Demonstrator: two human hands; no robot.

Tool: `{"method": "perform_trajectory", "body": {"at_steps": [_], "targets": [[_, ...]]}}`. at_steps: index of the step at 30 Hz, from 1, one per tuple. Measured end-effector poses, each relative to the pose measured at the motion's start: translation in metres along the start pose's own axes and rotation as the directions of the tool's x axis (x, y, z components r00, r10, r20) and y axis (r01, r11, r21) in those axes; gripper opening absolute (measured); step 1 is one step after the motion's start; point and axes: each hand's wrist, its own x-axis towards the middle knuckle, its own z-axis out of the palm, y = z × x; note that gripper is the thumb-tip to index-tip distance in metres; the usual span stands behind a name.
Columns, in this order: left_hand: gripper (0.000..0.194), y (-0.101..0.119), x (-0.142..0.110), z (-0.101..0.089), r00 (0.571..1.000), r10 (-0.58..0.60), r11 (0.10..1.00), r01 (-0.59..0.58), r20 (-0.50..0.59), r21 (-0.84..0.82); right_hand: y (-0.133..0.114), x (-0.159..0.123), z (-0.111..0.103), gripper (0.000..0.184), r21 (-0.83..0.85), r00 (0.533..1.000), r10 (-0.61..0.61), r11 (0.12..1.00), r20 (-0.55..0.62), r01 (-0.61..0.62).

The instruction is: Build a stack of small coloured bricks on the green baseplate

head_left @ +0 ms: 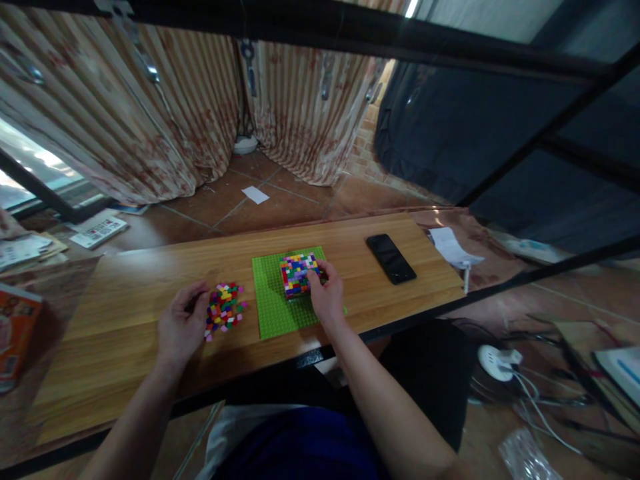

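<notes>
A green baseplate lies on the wooden table. On its far part stands a block of many-coloured small bricks. My right hand rests against the right side of that block, fingers curled on its edge. A loose pile of coloured bricks lies left of the plate. My left hand sits just left of the pile, fingers bent towards it; what the fingertips hold, if anything, does not show.
A black phone lies on the table to the right, and a white paper at the right end. Striped curtains hang behind. Cables and a white power strip lie on the floor at right. An orange box is at far left.
</notes>
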Motion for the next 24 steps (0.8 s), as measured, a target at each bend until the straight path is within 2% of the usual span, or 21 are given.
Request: {"method": "perform_trajectory", "body": {"at_steps": [3, 6, 9, 11, 14, 16, 19, 22, 24], "targets": [[0.034, -0.003, 0.001, 0.001, 1.000, 0.010, 1.000, -0.010, -0.012, 0.000, 0.002, 0.000, 0.001, 0.030, 0.014, 1.000, -0.001, 1.000, -0.003, 0.001], [0.034, -0.004, 0.001, 0.002, 1.000, -0.004, 1.000, 0.004, -0.012, 0.003, 0.004, 0.002, -0.001, 0.031, 0.095, 0.999, 0.020, 0.995, 0.042, -0.024], [0.036, -0.002, 0.002, 0.001, 1.000, -0.030, 0.999, 0.030, -0.004, -0.013, 0.005, 0.005, -0.011, 0.036, 0.186, 0.998, 0.024, 0.982, 0.063, -0.035], [0.036, 0.000, 0.002, 0.000, 0.999, -0.038, 0.999, 0.038, -0.004, -0.020, 0.008, 0.010, -0.022, 0.038, 0.174, 1.000, 0.009, 0.985, 0.020, -0.013], [0.037, 0.003, 0.001, -0.002, 0.999, -0.036, 0.999, 0.036, -0.009, -0.033, 0.015, 0.021, -0.044, 0.037, 0.009, 0.997, -0.038, 0.999, -0.074, 0.039], [0.037, 0.004, 0.001, -0.002, 0.999, -0.042, 0.996, 0.040, -0.026, -0.080, 0.022, 0.029, -0.058, 0.035, -0.155, 0.992, -0.101, 0.984, -0.075, 0.089], [0.036, 0.002, 0.000, -0.004, 0.993, -0.084, 0.976, 0.065, -0.083, -0.209, 0.033, 0.036, -0.072, 0.031, -0.329, 0.978, -0.210, 0.924, -0.004, 0.196], [0.037, 0.001, 0.000, -0.010, 0.986, -0.100, 0.950, 0.054, -0.135, -0.309, 0.042, 0.037, -0.076, 0.029, -0.399, 0.957, -0.280, 0.872, 0.072, 0.284], [0.038, 0.001, 0.001, -0.016, 0.983, -0.087, 0.948, 0.033, -0.159, -0.316, 0.047, 0.036, -0.075, 0.028, -0.428, 0.948, -0.302, 0.847, 0.098, 0.314]]}}
